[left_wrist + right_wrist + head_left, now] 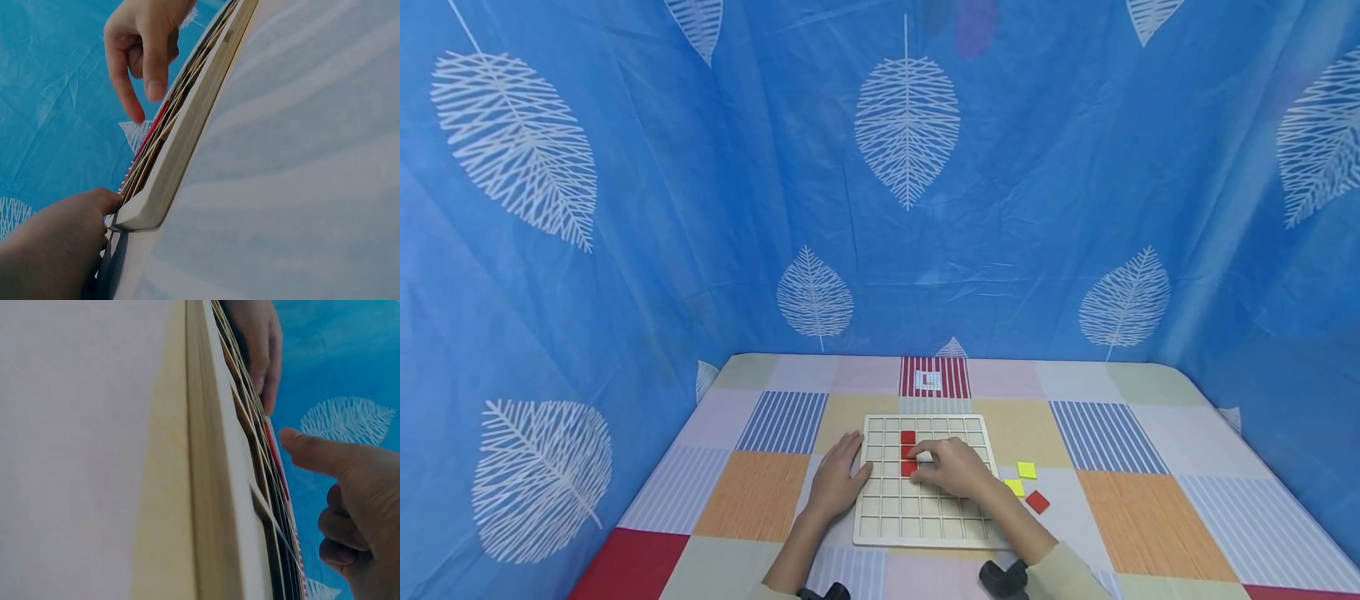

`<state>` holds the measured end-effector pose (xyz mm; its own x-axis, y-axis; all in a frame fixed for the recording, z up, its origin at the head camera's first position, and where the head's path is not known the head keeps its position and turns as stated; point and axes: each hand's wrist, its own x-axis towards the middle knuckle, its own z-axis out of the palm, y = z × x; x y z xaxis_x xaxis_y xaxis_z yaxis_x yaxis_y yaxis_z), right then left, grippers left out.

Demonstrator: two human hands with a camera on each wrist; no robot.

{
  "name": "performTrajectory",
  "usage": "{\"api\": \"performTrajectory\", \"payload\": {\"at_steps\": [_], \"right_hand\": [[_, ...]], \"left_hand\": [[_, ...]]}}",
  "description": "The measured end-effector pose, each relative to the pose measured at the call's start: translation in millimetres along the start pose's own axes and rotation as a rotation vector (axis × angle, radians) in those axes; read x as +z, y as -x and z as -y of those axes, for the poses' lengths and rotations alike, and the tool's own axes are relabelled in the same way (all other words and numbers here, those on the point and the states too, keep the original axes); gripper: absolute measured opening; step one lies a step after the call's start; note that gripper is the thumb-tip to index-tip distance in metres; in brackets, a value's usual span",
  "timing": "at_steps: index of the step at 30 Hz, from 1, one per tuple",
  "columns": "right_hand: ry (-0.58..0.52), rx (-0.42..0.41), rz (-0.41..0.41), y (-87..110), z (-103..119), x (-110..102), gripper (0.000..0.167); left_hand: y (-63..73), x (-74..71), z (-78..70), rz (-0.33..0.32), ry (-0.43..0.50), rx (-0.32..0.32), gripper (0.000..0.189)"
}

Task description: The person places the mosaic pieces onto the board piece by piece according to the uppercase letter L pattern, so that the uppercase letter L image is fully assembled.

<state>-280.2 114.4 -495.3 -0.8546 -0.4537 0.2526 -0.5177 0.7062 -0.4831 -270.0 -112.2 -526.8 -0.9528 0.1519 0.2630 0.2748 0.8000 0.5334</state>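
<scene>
A pale wooden grid board (891,527) lies on the patterned cloth. In its upper part, three red square tiles (907,437) sit in a column of adjoining cells. My right hand (953,468) hovers over the board, thumb and index finger apart beside the lower red tiles. Seen from the left wrist, the right hand (150,47) points its index finger and thumb down, the other fingers curled, with no tile between them. My left hand (837,477) rests along the board's left edge, fingers stretched forward and thumb at the rim.
Right of the board lie two yellow tiles (1026,470) and a loose red tile (1037,502). Beyond the board's far edge is a small white card (928,380) with a printed grid. Blue leaf-print curtains (992,250) enclose the table at the back and sides.
</scene>
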Motion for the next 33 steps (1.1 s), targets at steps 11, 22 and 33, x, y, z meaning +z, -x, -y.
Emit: {"api": "performTrajectory", "payload": {"at_steps": [11,22,33], "right_hand": [[-0.132,0.106,-0.089,37.6,-32.9,-36.9,0.02],[-0.186,0.186,-0.13,89.7,-82.0,-81.1,0.021],[-0.293,0.281,0.121,118.3,-105.6,-95.1,0.036]], "left_hand": [[0.2,2.1,2.3,-0.005,-0.005,0.015,0.053],[-0.8,1.7,2.5,-0.005,-0.006,0.004,0.053],[-1.4,0.6,2.7,-0.006,-0.002,0.013,0.053]]}}
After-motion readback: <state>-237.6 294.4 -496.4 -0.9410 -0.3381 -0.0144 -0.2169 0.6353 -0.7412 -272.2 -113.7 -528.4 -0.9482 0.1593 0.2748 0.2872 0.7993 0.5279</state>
